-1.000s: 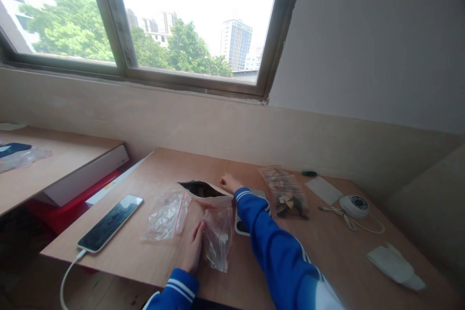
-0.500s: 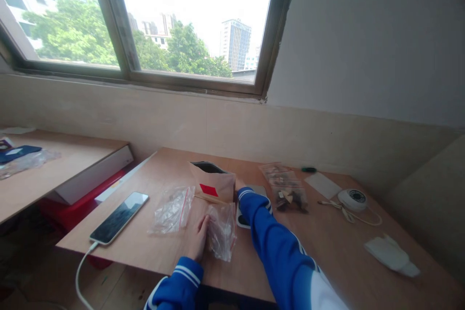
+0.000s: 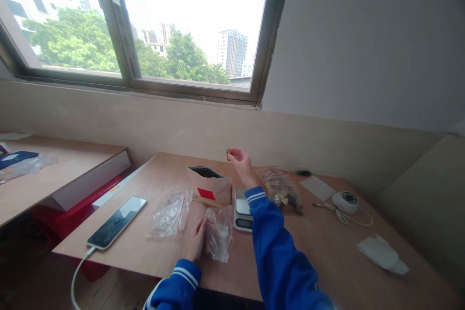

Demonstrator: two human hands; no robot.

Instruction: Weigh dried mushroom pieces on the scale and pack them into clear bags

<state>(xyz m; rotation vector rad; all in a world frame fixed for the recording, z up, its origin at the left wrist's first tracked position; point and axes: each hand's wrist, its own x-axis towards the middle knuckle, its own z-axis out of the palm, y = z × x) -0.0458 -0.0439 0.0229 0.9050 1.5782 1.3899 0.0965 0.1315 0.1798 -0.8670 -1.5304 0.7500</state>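
My right hand [image 3: 240, 161] is raised above the back of the table, thumb and fingers pinching a small brown piece [image 3: 228, 154]; its exact kind is too small to make out. Below and left of it a kraft paper pouch [image 3: 220, 190] with a red label stands with its mouth open. Beside the pouch is a small digital scale [image 3: 242, 203], partly covered by my right sleeve. My left hand [image 3: 197, 240] rests on the table with its fingers closed at the edge of a clear zip bag [image 3: 220, 235]. Another clear zip bag [image 3: 169, 215] lies to its left.
Bags with dark brown pieces [image 3: 286, 198] lie right of the scale. Further right are a white card [image 3: 317, 188], a white dome camera [image 3: 345, 201] with its cable, and a crumpled white wrapper [image 3: 381, 253]. A phone [image 3: 118, 223] on a charging cable lies at the left edge.
My right hand has risen from over the scale, up and back, with a small brown piece in its fingers. The scale's plate and display now show. My left hand stays by the bag.
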